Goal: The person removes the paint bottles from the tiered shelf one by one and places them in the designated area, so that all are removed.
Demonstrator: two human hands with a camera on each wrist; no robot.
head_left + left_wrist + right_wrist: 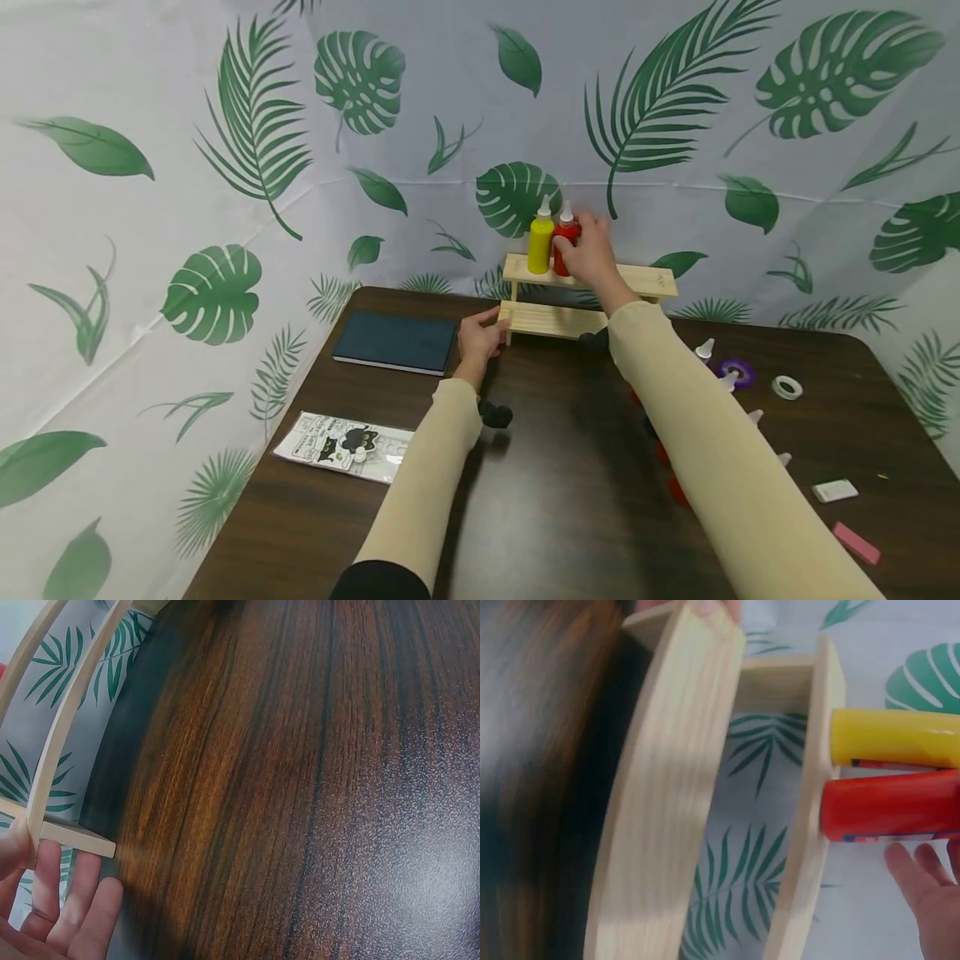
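A two-step wooden rack (555, 319) stands at the back of the table. My left hand (482, 335) grips the left end of its lower step, thumb above and fingers below, as the left wrist view shows. On the upper step, a yellow squeeze bottle (540, 242) with a white nozzle stands upright near the left end. Right beside it is a red squeeze bottle (564, 245), its base at the board. My right hand (589, 248) holds the red bottle between thumb and fingers from the right side. In the right wrist view, the fingers (919, 874) show beside the red bottle.
A dark notebook (396, 342) and a packaged cat-print item (352, 446) lie on the left. More white-nozzled bottles (704, 350) stand partly hidden behind my right sleeve. Purple tape (736, 372), a white tape roll (787, 387), a white block (835, 491) and a pink block (856, 543) lie right.
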